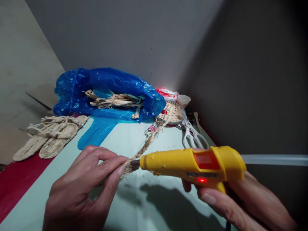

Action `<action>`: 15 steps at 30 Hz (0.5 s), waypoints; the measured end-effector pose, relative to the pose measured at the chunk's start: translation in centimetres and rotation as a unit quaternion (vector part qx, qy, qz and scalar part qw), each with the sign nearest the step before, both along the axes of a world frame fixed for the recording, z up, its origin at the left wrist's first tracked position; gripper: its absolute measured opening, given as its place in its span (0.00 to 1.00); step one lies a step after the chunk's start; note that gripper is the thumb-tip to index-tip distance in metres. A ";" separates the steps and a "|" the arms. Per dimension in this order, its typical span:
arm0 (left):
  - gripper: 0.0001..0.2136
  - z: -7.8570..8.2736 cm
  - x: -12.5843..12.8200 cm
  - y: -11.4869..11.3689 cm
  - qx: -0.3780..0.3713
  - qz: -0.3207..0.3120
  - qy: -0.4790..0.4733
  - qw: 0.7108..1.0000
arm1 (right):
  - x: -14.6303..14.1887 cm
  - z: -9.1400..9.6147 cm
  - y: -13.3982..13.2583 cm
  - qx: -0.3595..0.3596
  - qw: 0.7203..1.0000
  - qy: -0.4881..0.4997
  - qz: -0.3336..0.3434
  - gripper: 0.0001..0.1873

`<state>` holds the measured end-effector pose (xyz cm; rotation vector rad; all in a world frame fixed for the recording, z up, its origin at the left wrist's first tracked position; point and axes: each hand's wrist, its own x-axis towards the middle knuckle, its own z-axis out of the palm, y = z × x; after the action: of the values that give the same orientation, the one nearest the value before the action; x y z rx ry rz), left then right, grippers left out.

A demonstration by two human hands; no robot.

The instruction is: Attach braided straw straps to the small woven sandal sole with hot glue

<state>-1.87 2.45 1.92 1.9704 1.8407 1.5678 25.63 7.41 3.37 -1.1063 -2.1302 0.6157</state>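
Observation:
Between thumb and forefinger, my left hand pinches a braided straw cord, whose tail runs up and away across the table. My right hand grips a yellow glue gun with a lit red light and a clear glue stick poking from its back. The gun's dark nozzle touches or nearly touches the braid beside my left fingertips. The piece gathered at those fingertips is partly hidden by my hand and the nozzle.
A blue plastic bag holds a bundle of dried straw. Woven sandals with beads lie at left. White-handled scissors, a woven basket and a small cup stand at the back right, before a grey wall.

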 end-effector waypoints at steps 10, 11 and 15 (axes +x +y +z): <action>0.09 -0.6 -0.4 -0.2 0.002 0.016 0.025 1.000 | -0.1 1.0 -0.2 0.013 1.000 0.000 0.005 0.16; 0.09 -0.7 -0.8 -0.1 0.006 0.010 0.044 0.999 | -0.2 1.2 -0.3 0.019 1.000 0.001 0.006 0.16; 0.14 -1.5 -2.9 0.1 0.039 -0.067 0.174 0.982 | -0.4 1.2 -0.5 0.017 0.999 -0.018 -0.027 0.15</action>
<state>-4.73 2.51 0.42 2.4819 1.7229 1.3456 25.28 6.92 4.61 -1.1593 -2.1266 0.5360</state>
